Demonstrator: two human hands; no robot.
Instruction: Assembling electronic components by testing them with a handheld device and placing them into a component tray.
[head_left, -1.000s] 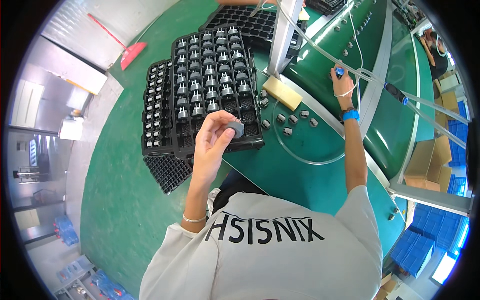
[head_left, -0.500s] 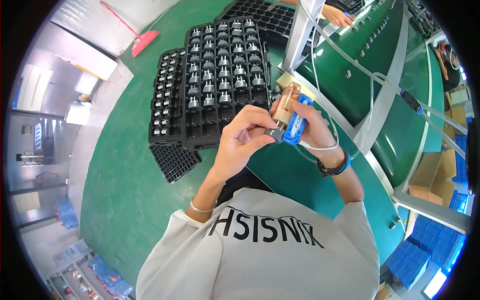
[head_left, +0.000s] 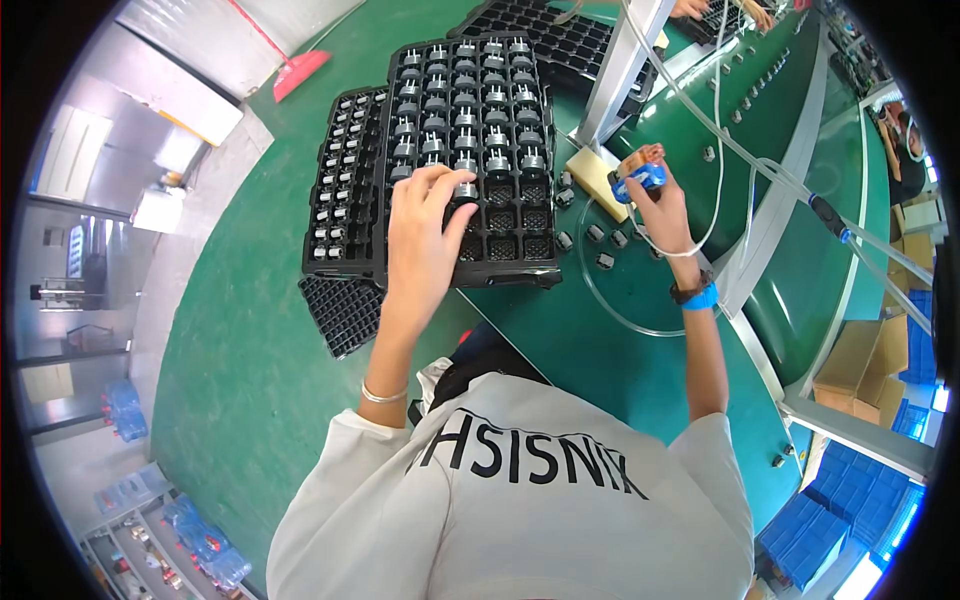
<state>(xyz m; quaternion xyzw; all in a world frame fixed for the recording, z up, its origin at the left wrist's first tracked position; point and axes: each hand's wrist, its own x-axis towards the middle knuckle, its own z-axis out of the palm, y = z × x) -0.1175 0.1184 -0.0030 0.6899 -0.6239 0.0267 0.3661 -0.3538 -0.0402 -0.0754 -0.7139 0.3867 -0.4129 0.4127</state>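
Note:
My left hand [head_left: 425,225] is at the black compartment tray [head_left: 508,272], thumb and fingertips closed round a small dark plug [head_left: 465,190] with pale pins, at one of the pockets. Rows of similar upright plugs fill the tray's far part. Off to the right, my right hand [head_left: 662,212] is raised above the green table, fingers wrapped round a blue-wrapped handheld tool [head_left: 640,182] with an amber barrel. A white cable [head_left: 712,235] runs from it. Beneath that hand lies a pale yellow block [head_left: 597,182]; several small grey parts [head_left: 596,233] are scattered nearby.
A narrower black tray [head_left: 345,180] of small metal-coloured parts adjoins on the left. Beyond the right hand stands a white metal post [head_left: 625,75], with a green conveyor belt [head_left: 765,110] carrying small parts. At the far side another person's hands [head_left: 755,14] are at work.
My left hand has left the tool and carried the plug left to the tray. My right hand has moved farther out to the right with the tool.

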